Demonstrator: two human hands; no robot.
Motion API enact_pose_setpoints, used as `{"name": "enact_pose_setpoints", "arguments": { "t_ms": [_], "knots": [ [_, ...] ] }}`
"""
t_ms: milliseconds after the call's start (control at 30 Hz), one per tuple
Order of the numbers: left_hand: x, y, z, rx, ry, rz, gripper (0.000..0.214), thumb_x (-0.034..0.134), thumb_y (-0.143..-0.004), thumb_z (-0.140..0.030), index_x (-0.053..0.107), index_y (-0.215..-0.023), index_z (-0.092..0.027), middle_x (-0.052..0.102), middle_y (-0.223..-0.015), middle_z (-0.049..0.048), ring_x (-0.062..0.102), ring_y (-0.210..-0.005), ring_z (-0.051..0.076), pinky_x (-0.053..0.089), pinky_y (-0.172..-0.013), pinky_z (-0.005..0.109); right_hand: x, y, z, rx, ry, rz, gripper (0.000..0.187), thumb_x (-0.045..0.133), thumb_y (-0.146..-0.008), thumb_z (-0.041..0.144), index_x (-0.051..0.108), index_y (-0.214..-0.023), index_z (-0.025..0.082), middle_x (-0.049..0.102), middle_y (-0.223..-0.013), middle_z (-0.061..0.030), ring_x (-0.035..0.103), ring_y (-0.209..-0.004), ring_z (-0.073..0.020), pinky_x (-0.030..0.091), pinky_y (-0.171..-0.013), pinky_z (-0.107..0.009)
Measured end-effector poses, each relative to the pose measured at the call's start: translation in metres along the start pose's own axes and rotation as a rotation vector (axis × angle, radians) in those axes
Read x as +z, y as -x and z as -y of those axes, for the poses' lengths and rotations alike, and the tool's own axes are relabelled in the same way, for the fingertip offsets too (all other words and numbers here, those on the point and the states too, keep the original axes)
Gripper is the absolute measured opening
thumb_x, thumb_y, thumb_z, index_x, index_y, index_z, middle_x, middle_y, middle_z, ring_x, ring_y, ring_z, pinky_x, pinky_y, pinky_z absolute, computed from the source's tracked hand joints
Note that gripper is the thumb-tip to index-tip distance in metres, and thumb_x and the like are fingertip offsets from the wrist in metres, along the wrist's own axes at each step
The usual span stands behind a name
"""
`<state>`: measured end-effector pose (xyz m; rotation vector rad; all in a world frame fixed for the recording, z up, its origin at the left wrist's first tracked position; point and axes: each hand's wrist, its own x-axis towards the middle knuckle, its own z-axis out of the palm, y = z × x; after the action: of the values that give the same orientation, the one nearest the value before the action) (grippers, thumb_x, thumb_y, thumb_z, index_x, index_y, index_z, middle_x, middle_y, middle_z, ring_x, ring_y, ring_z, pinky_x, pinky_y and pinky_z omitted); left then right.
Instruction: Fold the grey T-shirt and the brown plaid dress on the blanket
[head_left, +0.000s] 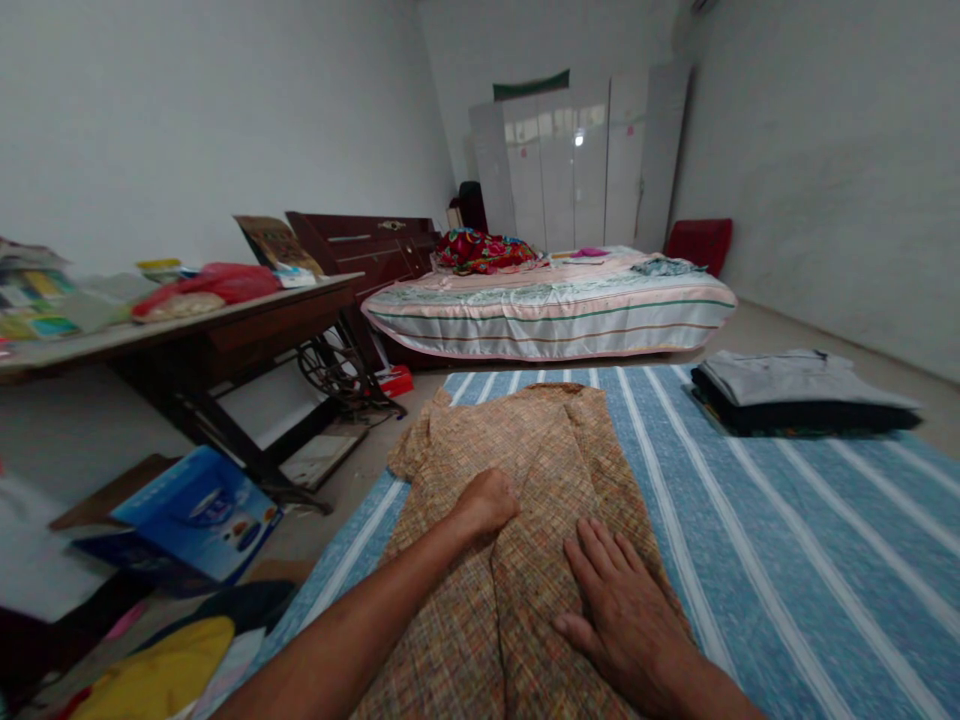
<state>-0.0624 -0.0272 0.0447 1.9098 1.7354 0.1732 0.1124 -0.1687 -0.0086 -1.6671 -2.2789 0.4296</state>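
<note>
Running out of view at six o'clock, the lower end of a shirt (540, 440) is lying over a blue sheet (750, 560) with white stripes. Its tan-brown cloth is showing a fine slanting check in dark brown and dull red, and a dark line, seam or crease, is running from its middle toward six. The right hand (619, 595) is resting palm down on it toward four o'clock, fingers spreading apart, thumb pointing inward. At the middle, the left hand (487, 500) is resting on the cloth, its fingers curling together; whether they are clamping on a fold, I cannot tell. Farther up, the shirt is looking mostly flat but softly rumpled: a short sleeve is poking out at ten, a lengthwise crease is descending from one, and the upper edge is lying uneven at twelve. On the floor at nine, a blue box (214, 515) is leaning. At two, a pile (802, 395) of clothes, grey over black, is sitting on the sheet. Beyond, at twelve, a bed (555, 325) is standing before a pale wardrobe (555, 170).
</note>
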Motion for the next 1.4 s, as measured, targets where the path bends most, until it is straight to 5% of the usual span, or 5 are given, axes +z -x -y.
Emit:
{"name": "enact_pose_setpoints", "arguments": {
  "t_ms": [167, 333, 533, 767, 1400],
  "knots": [
    [0.005, 0.003, -0.011, 0.236, -0.241, -0.102, 0.018, 0.052, -0.077, -0.021, 0.063, -0.09, -0.02, 0.066, -0.104, 0.0088, 0.056, -0.108, 0.025, 0.04, -0.095, 0.036, -0.001, 0.001, 0.001, -0.021, 0.009, -0.05, 0.069, 0.046, -0.087, 0.056, 0.038, -0.142, 0.015, 0.024, -0.151, -0.0154, 0.017, -0.139, -0.0326, 0.018, -0.112, -0.055],
    [0.025, -0.005, -0.022, 0.449, -0.372, -0.04, 0.049, 0.035, -0.09, -0.032, 0.041, -0.135, -0.014, 0.031, -0.151, 0.0119, 0.025, -0.139, 0.02, 0.02, -0.113, 0.036, -0.006, 0.008, 0.013, -0.247, -0.024, -0.104, 0.064, 0.049, -0.087, 0.055, 0.042, -0.139, 0.018, 0.028, -0.15, -0.0129, 0.021, -0.139, -0.0308, 0.016, -0.113, -0.051],
    [0.042, -0.015, -0.012, 0.383, -0.474, 0.059, 0.067, 0.018, -0.092, -0.052, 0.02, -0.146, -0.013, 0.013, -0.156, 0.0128, 0.009, -0.143, 0.025, 0.011, -0.113, 0.052, 0.0, 0.011, 0.022, -0.498, -0.05, 0.031, 0.071, 0.049, -0.083, 0.063, 0.045, -0.135, 0.014, 0.039, -0.144, -0.0174, 0.03, -0.135, -0.0322, 0.021, -0.112, -0.048],
    [0.038, -0.009, -0.025, 0.402, -0.5, -0.031, 0.065, 0.026, -0.091, -0.053, 0.027, -0.144, -0.016, 0.011, -0.156, 0.0127, 0.006, -0.143, 0.027, 0.008, -0.113, 0.053, -0.006, 0.009, 0.019, -0.56, -0.042, 0.094, 0.05, 0.046, -0.09, 0.043, 0.043, -0.136, 0.022, 0.036, -0.146, -0.0135, 0.027, -0.136, -0.0311, 0.018, -0.111, -0.052],
    [0.071, 0.0, -0.042, 0.55, -0.436, -0.039, 0.067, 0.021, -0.09, -0.059, 0.028, -0.144, -0.02, 0.015, -0.156, 0.01, 0.006, -0.143, 0.026, 0.007, -0.114, 0.052, 0.0, 0.007, 0.016, -0.584, -0.085, 0.081, 0.054, 0.045, -0.088, 0.056, 0.045, -0.134, 0.027, 0.03, -0.149, -0.0135, 0.021, -0.138, -0.0314, 0.016, -0.108, -0.056]
  ]
}}
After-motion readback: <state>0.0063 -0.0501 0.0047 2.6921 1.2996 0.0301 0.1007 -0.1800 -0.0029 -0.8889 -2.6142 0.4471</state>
